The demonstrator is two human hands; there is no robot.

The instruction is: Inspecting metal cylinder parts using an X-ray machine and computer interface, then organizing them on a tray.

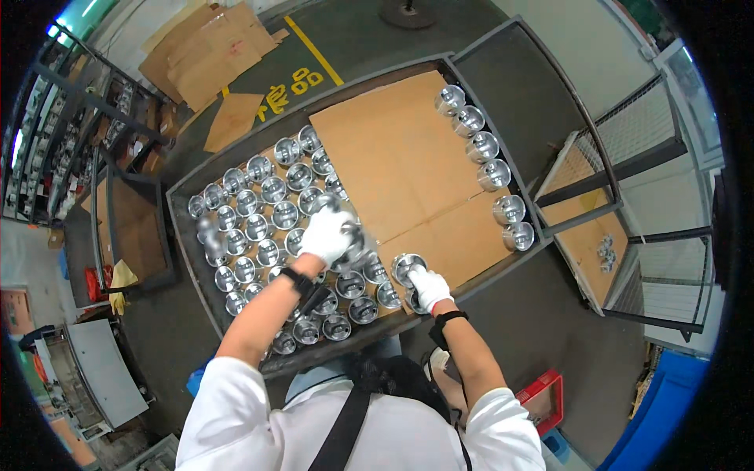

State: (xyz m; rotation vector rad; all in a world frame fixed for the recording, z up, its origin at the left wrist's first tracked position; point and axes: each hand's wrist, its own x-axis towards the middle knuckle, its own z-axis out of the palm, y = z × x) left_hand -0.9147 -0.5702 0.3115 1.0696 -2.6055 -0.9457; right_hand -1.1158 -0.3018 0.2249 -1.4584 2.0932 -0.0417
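My left hand (326, 237), in a white glove, is closed on a shiny, round, cup-shaped metal part (359, 250), smeared by motion, over the rows of like parts. My right hand (430, 289), also gloved, grips another cup-shaped metal part (405, 267) by its near side, at the inner edge of the bare cardboard. Many more such metal parts (273, 189) stand in rows, open ends up, on the left half of the cart bed. A single line of them (481, 147) runs along the right edge, with a gap partway down it.
A dark metal rim (206, 308) surrounds the cart, and a tube handle (577, 102) rises at its right end. Cardboard (393, 149) covers the bed's right half. Racks with parts stand far left; a red crate (543, 400) sits on the floor at lower right.
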